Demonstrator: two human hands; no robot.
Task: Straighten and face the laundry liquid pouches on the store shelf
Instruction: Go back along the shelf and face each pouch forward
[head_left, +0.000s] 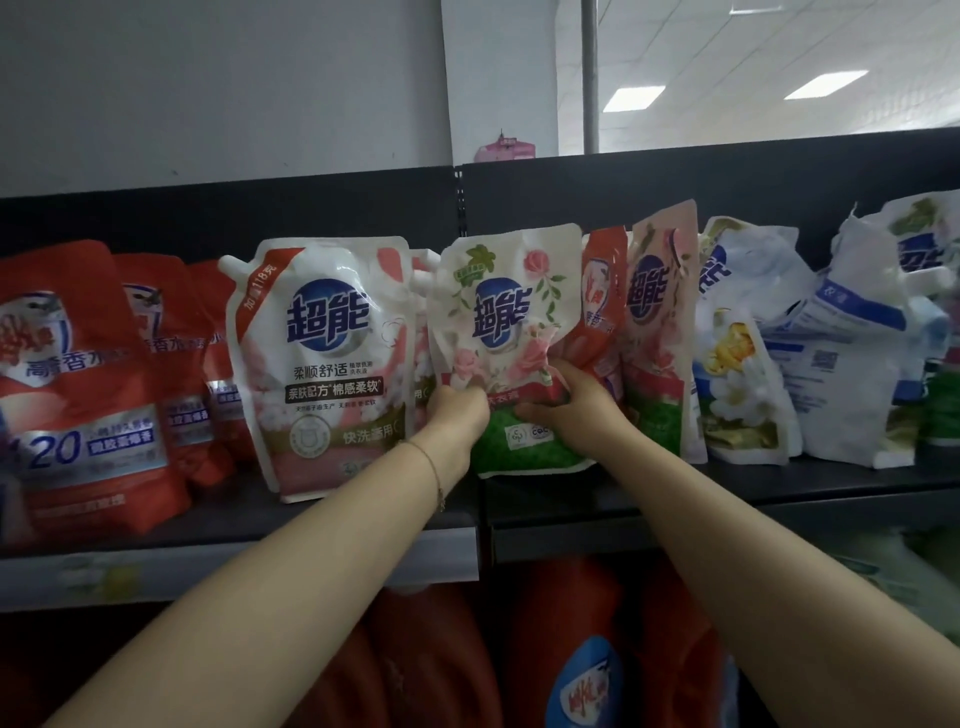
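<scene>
Centrally on the dark metal shelf (779, 483) stands a white-and-green soft plastic rose pouch (504, 322), printed with pink blooms and a blue logo. It faces forward and leans a little to the left. Both hands hold it low down. The left hand (457, 415) clasps its lower left edge, and its fingertips are lost behind the hand's own back, so how far they wrap round cannot be seen. The right hand (571, 405) grips the lower right side, with the thumb laid across the green band and the fingers curled onto the creased front. A thin chain bracelet (434, 467) circles the left wrist.

Just beside the rose pouch on the left stands a white-and-pink spouted pouch (322, 364), upright and fully legible, which hides most of a similar one behind it. Further left, the glossy red pouches (78, 389) are blurred, and the outermost is cut off by the frame edge.

To the right, a narrow red pouch (597, 312) shows only as a strip behind the rose pouch. Next to it a pale pink-and-green floral pouch (657, 332) stands turned partly sideways, followed by a white pouch with yellow flowers (737, 364). Beyond that, the crumpled white-and-blue pouches (852, 364) lean against each other, some showing their backs, and their print is too smeared to read.

Below the shelf's pale price strip (156, 571), the lower red pouches (571, 649) are dim and largely covered by both forearms.
</scene>
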